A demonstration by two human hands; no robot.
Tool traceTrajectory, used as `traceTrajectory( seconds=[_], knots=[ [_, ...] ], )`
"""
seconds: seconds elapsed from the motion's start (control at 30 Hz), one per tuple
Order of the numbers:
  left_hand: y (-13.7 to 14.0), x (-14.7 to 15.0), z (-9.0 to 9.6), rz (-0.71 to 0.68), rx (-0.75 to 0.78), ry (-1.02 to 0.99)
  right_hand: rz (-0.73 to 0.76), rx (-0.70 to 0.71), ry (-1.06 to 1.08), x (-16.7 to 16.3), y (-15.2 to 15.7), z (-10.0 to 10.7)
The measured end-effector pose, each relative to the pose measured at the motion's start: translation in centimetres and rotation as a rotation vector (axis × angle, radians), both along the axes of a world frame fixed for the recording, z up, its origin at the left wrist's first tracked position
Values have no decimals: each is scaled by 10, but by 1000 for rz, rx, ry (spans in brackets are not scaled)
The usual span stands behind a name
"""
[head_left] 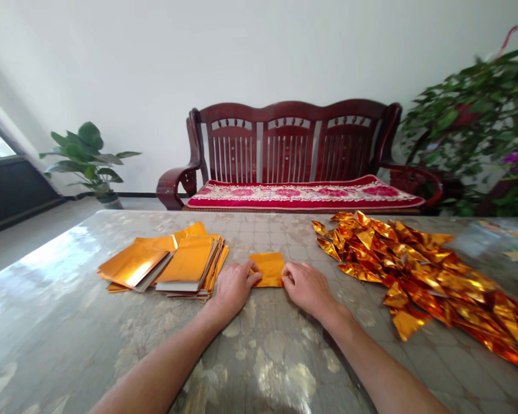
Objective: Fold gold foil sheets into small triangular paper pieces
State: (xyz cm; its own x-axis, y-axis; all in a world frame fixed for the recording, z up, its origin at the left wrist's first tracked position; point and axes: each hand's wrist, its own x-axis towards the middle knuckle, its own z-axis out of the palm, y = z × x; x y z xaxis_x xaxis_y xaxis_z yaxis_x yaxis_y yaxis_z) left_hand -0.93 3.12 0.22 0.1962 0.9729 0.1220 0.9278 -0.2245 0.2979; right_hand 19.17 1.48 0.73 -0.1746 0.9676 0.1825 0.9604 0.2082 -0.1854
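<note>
A small sheet of gold foil paper (pixel 268 265) lies on the table between my two hands, its near edge folded over in a narrow strip. My left hand (pixel 234 283) pinches the left end of that strip between thumb and curled fingers. At the right end, my right hand (pixel 307 286) is closed on the sheet's edge, with its fingertips partly hidden. Left of my hands sit stacks of flat gold foil paper (pixel 186 260), some with a pale underside showing. A heap of folded gold foil pieces (pixel 386 253) spreads over the right side.
The table (pixel 155 351) has a clear, glossy cover over a floral pattern. A crumpled clear plastic bag (pixel 492 237) lies at the far right. Behind the table stand a dark red wooden bench (pixel 287 146), a potted plant (pixel 88 155) and leafy greenery (pixel 475 109).
</note>
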Motion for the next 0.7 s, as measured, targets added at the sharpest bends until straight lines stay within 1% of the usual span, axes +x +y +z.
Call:
traceTrajectory(
  seconds=[0.27,0.4,0.53,0.6,0.7],
  knots=[
    [-2,3,2,18,46,113,-1,16,20,-1,1,-1],
    [0,1,0,7,37,24,-11,14,22,-2,0,1],
    [2,-3,-2,-49,20,-110,-28,-3,32,-2,0,3],
    [3,-4,-2,-48,13,-135,-38,-18,44,-2,0,4],
    [4,-4,-3,-36,5,-119,-48,-31,63,-3,0,4]
  ],
)
